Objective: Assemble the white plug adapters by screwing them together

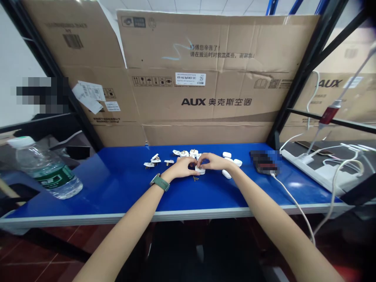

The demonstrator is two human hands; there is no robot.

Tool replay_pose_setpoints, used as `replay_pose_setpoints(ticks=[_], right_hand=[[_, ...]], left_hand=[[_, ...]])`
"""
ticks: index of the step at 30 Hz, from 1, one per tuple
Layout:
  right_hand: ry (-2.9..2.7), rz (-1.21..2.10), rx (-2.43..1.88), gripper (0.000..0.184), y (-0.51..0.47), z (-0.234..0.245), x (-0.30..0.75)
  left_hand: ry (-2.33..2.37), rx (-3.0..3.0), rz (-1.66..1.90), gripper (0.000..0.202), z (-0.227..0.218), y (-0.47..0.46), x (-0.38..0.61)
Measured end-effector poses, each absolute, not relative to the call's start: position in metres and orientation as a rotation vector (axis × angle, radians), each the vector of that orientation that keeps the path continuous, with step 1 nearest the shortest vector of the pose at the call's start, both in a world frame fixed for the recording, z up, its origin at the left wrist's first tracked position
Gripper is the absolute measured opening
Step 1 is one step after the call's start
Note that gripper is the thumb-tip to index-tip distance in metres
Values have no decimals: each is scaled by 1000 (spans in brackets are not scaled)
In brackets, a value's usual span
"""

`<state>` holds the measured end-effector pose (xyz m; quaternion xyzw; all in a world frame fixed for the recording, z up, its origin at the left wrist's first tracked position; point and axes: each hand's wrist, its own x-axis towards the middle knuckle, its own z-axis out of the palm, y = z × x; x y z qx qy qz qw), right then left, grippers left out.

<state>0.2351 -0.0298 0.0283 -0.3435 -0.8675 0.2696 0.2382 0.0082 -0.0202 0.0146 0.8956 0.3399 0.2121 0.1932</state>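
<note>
My left hand [184,167], with a green-banded watch on the wrist, has thumb and fingers closed on the edge of a small white plastic housing [200,170] at the table's middle. My right hand [214,161] comes in from the other side, its fingertips pinched together just over that housing. What the right fingertips hold is too small and covered to make out. Several tiny brass-coloured pieces [195,178] lie on the blue surface just in front of the housing. Behind the hands sit several white plug parts with metal prongs [184,153], partly hidden by the fingers.
More pronged white parts [155,158] lie to the left, and several rounded white covers [226,174] to the right. A water bottle [49,168] stands far left. At right are a phone [264,162] on a cable and a white power strip [311,172]. Cardboard [205,113] walls the back.
</note>
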Motion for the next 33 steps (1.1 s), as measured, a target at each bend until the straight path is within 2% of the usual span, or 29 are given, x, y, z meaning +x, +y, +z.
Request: replay_pose_setpoints(ticks=[14,21,26,33], right_hand=[[-2366,781,-915,11,-30,29,235],[-2354,776,-966,16,-35,35,234],[-2389,590,-1012,10,-39,34,231],[-2411,340,-1074,12,-44,32,224]], left_hand=[[964,2533,592,40,10,-16,6],[961,2530,598,40,10,-16,6],[998,2538,587,40,12,-18,8],[1094,2534,608,39,10,-20,9]])
